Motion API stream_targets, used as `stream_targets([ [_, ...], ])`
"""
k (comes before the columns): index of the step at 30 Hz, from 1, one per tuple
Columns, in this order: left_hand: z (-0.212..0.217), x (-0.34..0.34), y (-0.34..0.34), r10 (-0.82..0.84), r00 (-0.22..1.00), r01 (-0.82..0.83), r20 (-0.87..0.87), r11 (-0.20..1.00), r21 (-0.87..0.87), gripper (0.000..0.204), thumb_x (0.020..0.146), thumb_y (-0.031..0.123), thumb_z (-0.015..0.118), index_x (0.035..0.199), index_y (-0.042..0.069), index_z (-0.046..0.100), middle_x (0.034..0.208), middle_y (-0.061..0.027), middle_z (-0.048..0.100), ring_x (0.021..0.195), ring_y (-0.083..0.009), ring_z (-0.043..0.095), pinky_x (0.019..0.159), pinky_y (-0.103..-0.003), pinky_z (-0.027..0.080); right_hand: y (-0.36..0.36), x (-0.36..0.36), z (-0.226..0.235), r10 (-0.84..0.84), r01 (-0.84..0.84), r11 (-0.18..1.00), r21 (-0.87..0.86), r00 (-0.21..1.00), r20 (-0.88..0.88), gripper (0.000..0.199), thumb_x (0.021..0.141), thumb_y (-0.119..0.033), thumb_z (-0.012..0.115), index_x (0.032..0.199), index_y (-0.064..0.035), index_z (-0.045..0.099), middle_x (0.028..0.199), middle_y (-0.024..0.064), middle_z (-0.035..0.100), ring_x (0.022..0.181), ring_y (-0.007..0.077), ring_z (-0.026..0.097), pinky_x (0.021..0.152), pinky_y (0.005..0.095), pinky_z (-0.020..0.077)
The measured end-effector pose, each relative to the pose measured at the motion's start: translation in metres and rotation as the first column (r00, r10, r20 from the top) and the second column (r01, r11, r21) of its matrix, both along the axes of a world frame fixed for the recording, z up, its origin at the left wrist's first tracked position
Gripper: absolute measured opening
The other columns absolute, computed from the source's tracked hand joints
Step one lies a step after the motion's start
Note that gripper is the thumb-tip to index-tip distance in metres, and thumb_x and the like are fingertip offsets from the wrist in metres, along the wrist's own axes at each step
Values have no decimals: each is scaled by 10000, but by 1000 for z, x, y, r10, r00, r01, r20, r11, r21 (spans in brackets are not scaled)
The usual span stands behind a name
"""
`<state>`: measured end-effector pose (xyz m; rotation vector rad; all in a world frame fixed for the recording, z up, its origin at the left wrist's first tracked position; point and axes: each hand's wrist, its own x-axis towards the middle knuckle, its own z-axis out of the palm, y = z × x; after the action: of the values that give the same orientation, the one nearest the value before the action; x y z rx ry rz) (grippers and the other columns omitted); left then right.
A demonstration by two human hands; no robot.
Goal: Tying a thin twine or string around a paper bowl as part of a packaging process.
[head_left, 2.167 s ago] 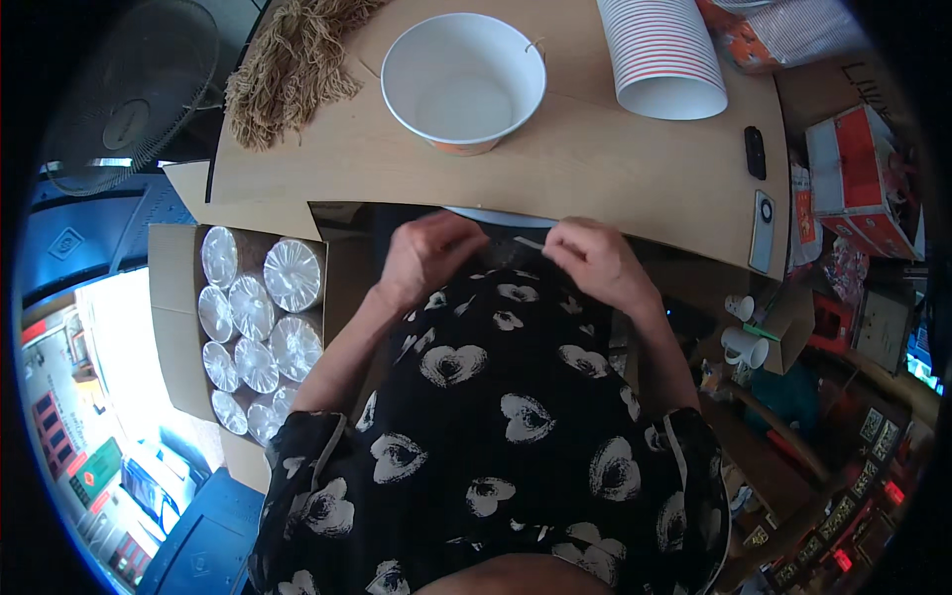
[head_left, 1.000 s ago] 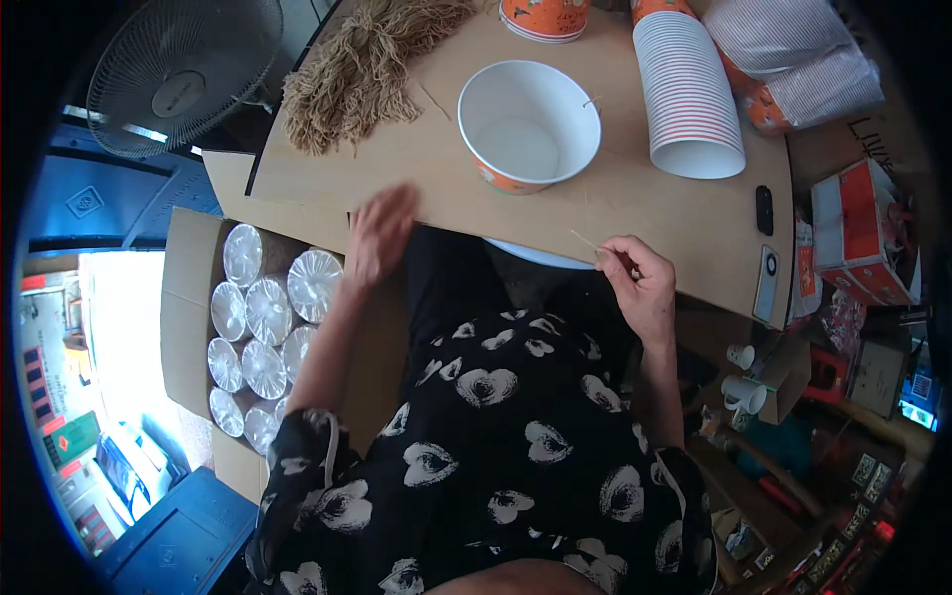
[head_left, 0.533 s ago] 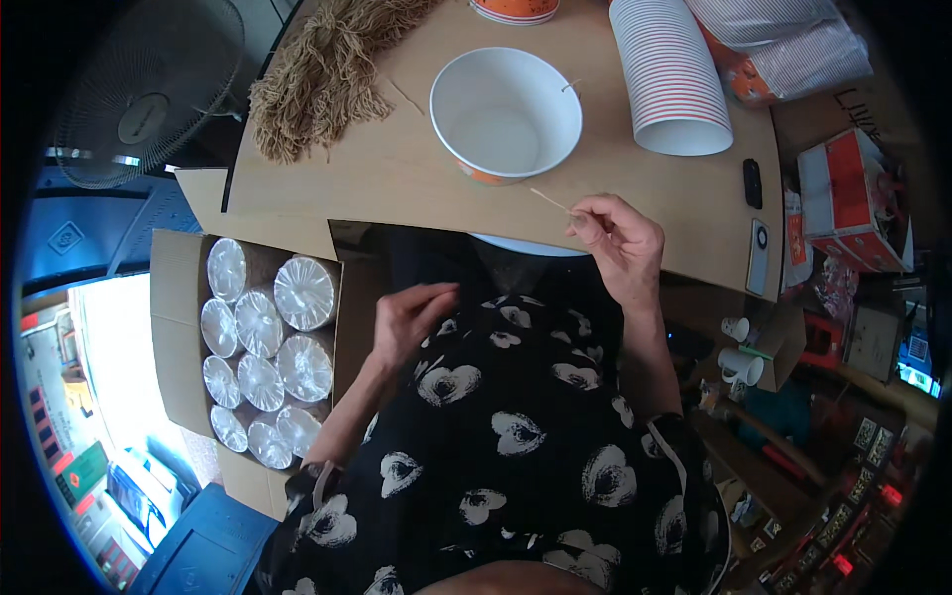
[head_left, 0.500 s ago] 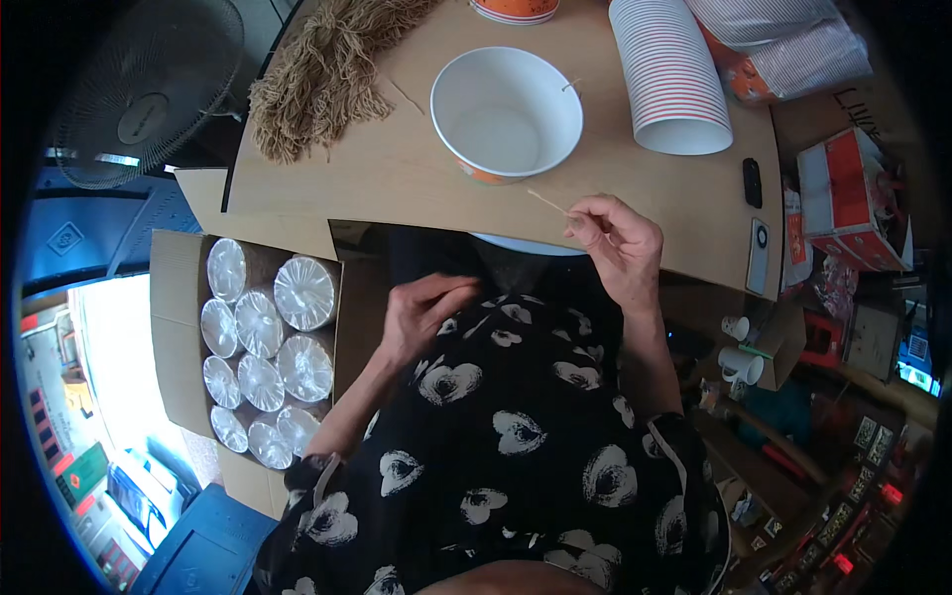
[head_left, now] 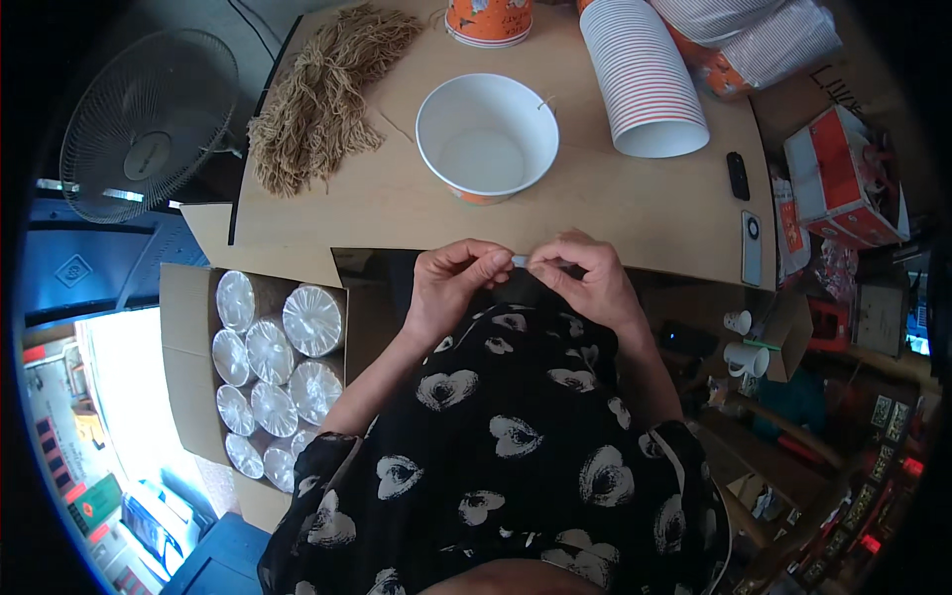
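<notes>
- At the near edge of the brown tabletop (head_left: 635, 213), seen from the head camera, both of the person's hands meet just above the lap of a black garment with white heart shapes (head_left: 516, 446).
- The left hand (head_left: 451, 288) is curled, thumb and forefinger pressed together on one end of a small pale strip (head_left: 520, 261).
- The right hand (head_left: 585, 278) faces it, fingertips likewise pinched on the other end of the strip, so the two hands nearly touch with the strip between them; what the strip is made of I cannot tell.
- Just beyond the hands, toward the middle of the tabletop, stands an empty white paper bowl (head_left: 486, 136) with an orange outside, well apart from the fingers.
- At the far left corner lies a heap of tan string pieces (head_left: 322, 94).
- Near the far right edge a long stack of red-striped paper cups (head_left: 643, 74) lies on its side, open mouth toward the person.
- At the far edge, behind the bowl, stands an orange printed cup (head_left: 488, 20).
- Along the right edge lie a small black remote (head_left: 739, 175) and a grey one (head_left: 753, 248).
- Off the table, on the person's left, an open cardboard box (head_left: 183, 317) holds round containers with clear film lids (head_left: 273, 352).
- Beyond the box stands a floor fan (head_left: 149, 124).
</notes>
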<state>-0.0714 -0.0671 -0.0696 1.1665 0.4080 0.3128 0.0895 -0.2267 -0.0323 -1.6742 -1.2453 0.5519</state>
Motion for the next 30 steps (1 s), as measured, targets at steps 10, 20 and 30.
stream_targets([
  [10,-1,9,-13,42,999,-49,27,941,334,119,927,95,742,996,-1,756,848,-20,718,756,-41,608,654,-212,498,-1,-6,-16,53,-98,991,-93,913,-404,242,945,-134,698,1116,23,632,910,90,703,856,177,680,808,311,530],
  [20,24,10,49,86,992,-109,91,237,965,144,835,67,761,977,68,740,948,-89,711,834,-262,710,703,-358,588,-28,38,-19,-183,215,976,40,902,-391,108,971,-104,658,959,3,668,765,-54,578,692,23,501,611,196,409],
  [30,57,54,128,-54,996,54,-72,-284,957,272,828,93,732,1094,137,696,1324,-29,630,1271,-293,541,997,-400,529,3,92,78,-391,373,752,544,916,-89,82,970,-57,677,981,24,676,764,-55,584,636,-4,451,570,162,355],
])
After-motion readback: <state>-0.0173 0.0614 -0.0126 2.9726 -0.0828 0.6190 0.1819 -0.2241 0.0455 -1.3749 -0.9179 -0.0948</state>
